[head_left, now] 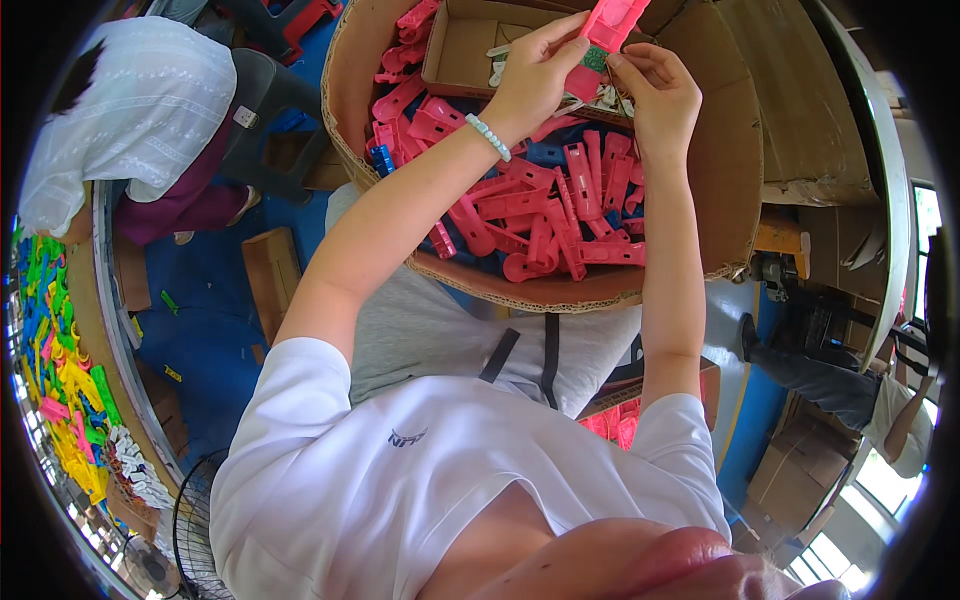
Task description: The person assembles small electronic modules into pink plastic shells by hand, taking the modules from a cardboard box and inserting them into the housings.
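Observation:
Over the big cardboard box (pixel 745 190), my left hand (pixel 538 82) grips a pink plastic casing (pixel 614 22) by its lower end. The casing's hollow inner side shows, and its top is cut off by the picture's edge. My right hand (pixel 662 98) is closed just below it, thumb and fingers pinched together at the edge of a small green circuit board (pixel 595 58). What exactly these fingertips hold is too small to make out. Many loose pink casings (pixel 540 205) lie in the box beneath both forearms.
Inside the big box, a smaller cardboard tray (pixel 470 45) holds white parts and thin wires. A blue piece (pixel 381 160) lies among the casings. To the left, a table carries colourful plastic parts (pixel 75 390), and a person in white (pixel 140 100) sits nearby. Another person (pixel 850 390) is at right.

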### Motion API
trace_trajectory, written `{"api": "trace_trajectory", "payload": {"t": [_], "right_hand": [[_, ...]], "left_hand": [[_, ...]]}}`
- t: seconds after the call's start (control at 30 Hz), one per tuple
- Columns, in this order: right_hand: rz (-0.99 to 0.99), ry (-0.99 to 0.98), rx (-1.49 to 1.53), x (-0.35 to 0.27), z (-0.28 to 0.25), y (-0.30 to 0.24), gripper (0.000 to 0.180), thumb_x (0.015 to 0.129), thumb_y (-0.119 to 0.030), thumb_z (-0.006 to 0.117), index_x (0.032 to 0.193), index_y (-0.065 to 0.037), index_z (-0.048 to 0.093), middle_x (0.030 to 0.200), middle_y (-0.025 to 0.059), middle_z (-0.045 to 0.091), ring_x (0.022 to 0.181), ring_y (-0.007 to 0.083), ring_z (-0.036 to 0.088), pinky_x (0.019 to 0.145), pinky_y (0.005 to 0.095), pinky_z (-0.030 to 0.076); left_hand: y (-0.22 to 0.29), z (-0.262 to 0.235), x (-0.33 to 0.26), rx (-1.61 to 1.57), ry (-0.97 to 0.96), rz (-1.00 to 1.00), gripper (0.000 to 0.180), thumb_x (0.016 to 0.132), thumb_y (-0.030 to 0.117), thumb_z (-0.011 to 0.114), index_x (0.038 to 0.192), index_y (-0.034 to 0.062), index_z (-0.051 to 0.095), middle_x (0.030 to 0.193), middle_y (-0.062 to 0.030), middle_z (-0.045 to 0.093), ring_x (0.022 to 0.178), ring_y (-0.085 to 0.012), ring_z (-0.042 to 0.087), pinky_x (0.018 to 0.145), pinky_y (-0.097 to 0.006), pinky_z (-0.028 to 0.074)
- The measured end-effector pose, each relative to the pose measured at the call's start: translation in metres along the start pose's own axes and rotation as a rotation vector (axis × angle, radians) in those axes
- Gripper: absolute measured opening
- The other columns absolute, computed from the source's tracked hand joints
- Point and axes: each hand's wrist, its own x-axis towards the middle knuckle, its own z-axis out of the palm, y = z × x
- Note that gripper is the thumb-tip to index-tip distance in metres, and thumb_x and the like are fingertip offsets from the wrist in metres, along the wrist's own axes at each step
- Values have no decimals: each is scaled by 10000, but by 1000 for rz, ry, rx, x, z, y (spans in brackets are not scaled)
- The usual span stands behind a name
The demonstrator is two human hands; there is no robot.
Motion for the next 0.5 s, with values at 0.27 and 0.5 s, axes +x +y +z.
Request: {"api": "trace_trajectory", "payload": {"t": [0.27,0.5], "right_hand": [[41,-29,90,0,0,5,238,823,3,714,1035,77,636,934,125,692,833,152,669,747,268,556],[177,-82,148,-4,-3,4,292,850,-11,696,1116,88,628,996,133,683,867,165,666,782,286,563]], "left_hand": [[-13,-1,-5,-56,37,92,310,986,113,499,1237,-47,582,1058,-53,666,919,-67,578,818,-220,457],[-17,2,-10,-138,89,-5,281,977,106,504,1193,-46,602,973,-38,667,834,-47,563,742,-210,457]]}}
